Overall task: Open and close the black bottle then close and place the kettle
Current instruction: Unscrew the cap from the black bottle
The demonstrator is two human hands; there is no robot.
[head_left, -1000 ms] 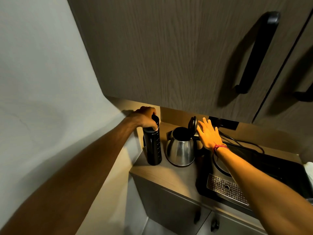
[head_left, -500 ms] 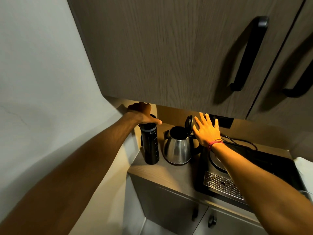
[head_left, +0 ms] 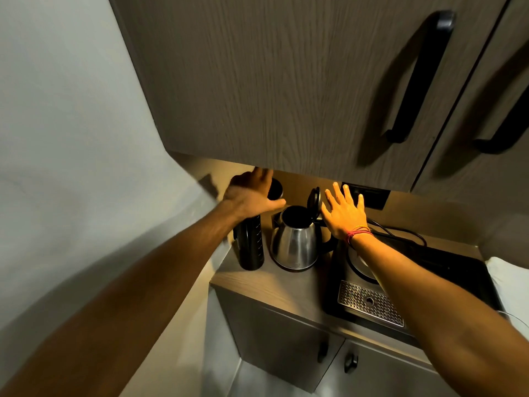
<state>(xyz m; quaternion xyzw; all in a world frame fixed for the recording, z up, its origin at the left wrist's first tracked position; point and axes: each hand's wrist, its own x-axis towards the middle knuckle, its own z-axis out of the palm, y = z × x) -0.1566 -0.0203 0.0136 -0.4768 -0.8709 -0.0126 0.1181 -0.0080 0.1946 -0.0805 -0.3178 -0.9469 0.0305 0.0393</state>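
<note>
The black bottle (head_left: 252, 246) stands upright at the counter's left end, against the wall. My left hand (head_left: 249, 196) hovers over its top and grips its round black cap (head_left: 275, 189) between fingers and thumb; the bottle's mouth is hidden under my wrist. Just right of the bottle sits the steel kettle (head_left: 294, 245), with its black lid (head_left: 314, 199) hinged upright and the inside dark. My right hand (head_left: 343, 212) is held flat with fingers spread, right behind the raised lid, at most brushing it.
An upper cabinet (head_left: 286, 81) with long black handles hangs low over the hands. On the right lies a black tray (head_left: 446, 270) with the round kettle base (head_left: 359, 266), a metal drip grille (head_left: 369, 306) and a cord (head_left: 400, 233). White cloth (head_left: 503, 277) lies at the far right.
My left hand has risen from the bottle's top, and the cap now shows beside the fingers. The right hand has stayed behind the kettle lid. The camera tilted upward.
</note>
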